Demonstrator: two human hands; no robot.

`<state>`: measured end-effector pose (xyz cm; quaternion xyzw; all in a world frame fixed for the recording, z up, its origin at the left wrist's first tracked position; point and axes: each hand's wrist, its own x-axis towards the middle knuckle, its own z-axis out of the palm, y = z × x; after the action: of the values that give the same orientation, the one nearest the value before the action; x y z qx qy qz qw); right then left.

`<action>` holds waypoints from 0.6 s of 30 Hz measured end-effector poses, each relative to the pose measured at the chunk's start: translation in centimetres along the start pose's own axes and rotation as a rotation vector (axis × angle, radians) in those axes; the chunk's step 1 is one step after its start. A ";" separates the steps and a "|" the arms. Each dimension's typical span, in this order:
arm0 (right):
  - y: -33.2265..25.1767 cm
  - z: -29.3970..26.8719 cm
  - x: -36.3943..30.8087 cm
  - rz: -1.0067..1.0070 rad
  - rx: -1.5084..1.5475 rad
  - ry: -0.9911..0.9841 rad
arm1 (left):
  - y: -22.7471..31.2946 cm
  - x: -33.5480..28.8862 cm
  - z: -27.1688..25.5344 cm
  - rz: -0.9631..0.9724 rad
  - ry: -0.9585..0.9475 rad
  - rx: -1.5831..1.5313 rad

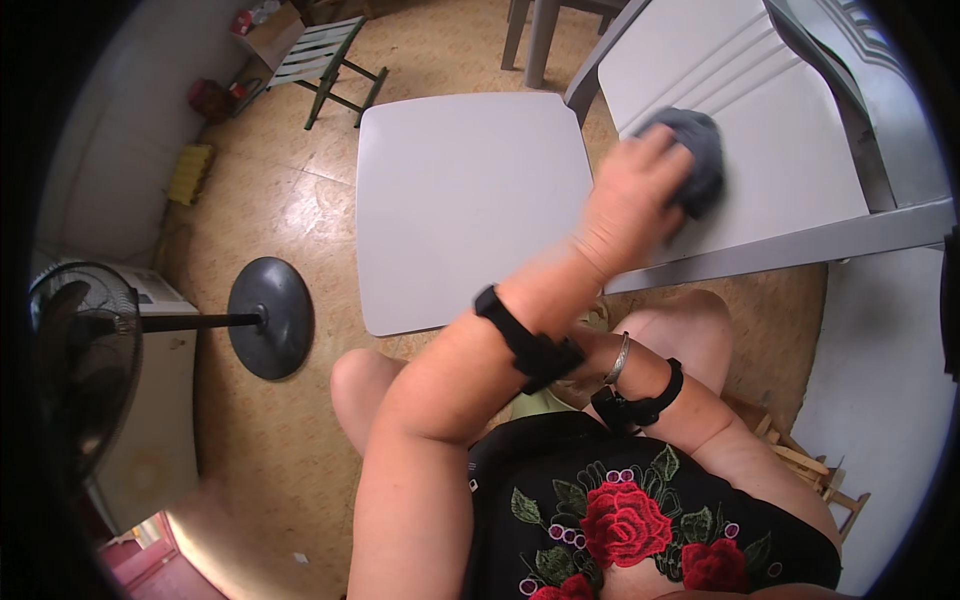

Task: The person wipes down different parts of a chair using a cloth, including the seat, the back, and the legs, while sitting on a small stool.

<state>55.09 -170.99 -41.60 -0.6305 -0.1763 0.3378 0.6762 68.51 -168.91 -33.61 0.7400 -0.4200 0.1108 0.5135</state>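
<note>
A dark grey cloth (703, 165) is bunched under my left hand (637, 195), whose fingers are closed on it and slightly blurred. The cloth lies against the pale backrest (770, 140) of a chair with a grey frame. To the left is the chair's light grey seat (470, 210), with rounded corners. My left forearm crosses over my right one. My right wrist (645, 372) has a silver bracelet and a black strap, and sits low near my lap. The fingers of my right hand are hidden behind the left forearm.
A black fan (80, 370) with a round base (270, 318) stands on the left beside a white cabinet (160, 410). A folding stool (322, 65) is at the far left. Grey furniture legs (541, 45) show at the back. Wooden slats (800, 455) lie at the right.
</note>
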 end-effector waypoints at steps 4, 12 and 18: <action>-1.4 0.5 1.8 0.051 -0.487 -0.019 | -5.3 0.7 -5.8 -0.153 0.315 -0.020; -3.4 -0.7 1.4 0.093 -0.404 0.112 | -13.8 0.0 -11.0 -0.764 -0.020 0.505; -4.4 -0.9 1.0 -0.028 -0.286 0.395 | -18.8 -4.7 -9.4 -0.641 -0.153 0.649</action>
<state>57.39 -170.86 -37.66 -0.7711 -0.0951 0.1702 0.6062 81.93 -156.22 -44.74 0.9610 -0.1504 0.0172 0.2313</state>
